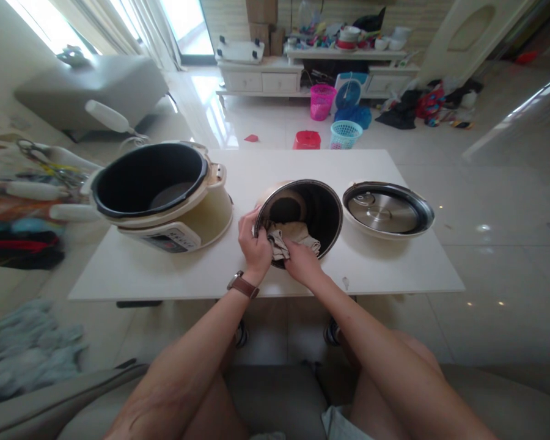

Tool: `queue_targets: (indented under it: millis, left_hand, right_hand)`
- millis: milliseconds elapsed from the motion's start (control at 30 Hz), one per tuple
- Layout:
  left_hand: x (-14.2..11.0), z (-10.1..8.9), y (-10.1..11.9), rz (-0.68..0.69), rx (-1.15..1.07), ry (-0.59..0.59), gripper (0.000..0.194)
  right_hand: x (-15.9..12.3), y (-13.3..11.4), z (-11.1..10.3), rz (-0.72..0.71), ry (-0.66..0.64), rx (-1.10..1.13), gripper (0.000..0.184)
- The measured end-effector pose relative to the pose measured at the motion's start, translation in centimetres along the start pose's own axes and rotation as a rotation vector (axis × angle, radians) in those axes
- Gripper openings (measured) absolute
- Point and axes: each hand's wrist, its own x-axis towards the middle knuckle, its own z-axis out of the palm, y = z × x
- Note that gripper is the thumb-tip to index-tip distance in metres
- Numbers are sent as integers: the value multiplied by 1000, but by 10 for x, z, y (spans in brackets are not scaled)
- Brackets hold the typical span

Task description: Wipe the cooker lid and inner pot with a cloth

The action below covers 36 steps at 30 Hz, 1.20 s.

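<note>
A dark-lined inner pot (327,211) is tilted on the white table with its mouth facing me. My left hand (255,244) is closed round the pot's left rim, the thumb inside. Inside the mouth, my right hand (301,261) grips a beige cloth (297,232) that lies bunched against the lower wall. The fingertips of my right hand are partly hidden by the cloth. To the left stands the cream cooker body (211,214), its top open and its control panel facing me. On the right the round cooker lid (382,214) lies with its metal underside up.
The white table (275,286) ends just before my knees. A small pale object (345,283) lies near its front edge. Beyond it on the floor are a red stool (307,140), a light blue basket (346,133) and a pink basket (322,102). Clutter is piled at left.
</note>
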Motion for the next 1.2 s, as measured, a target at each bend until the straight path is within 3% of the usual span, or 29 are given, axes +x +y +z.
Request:
queue_targets:
  millis: [233,433,533,733,900,967,1100,1200]
  left_hand:
    - [26,-9,-2,-3,64,-28,33]
    - [41,-18,-11,-33,83,-112,54]
    - [38,-14,-16,-51,0,-113,58]
    - [24,-6,-11,-100,-67,-111,52]
    - [11,-2,-1,-80,-79,-86,43]
    - [8,-1,2,-65,-92,-79,39]
    - [6,-1,3,-45,-100,-102,36]
    - [5,-2,1,-50,-86,-94,34]
  right_hand:
    - [-1,5,-5,-50,-44,-97,51]
    - [-1,11,-11,-62,-33,-185,40]
    - [-1,11,-14,-6,47,-147,43]
    - [7,18,-27,287,264,76,51]
    - [17,25,-29,307,380,116,61]
    - [20,23,-22,228,348,125,60]
    - [20,12,-6,-30,152,86,57]
    - [15,8,-4,-70,36,-10,60]
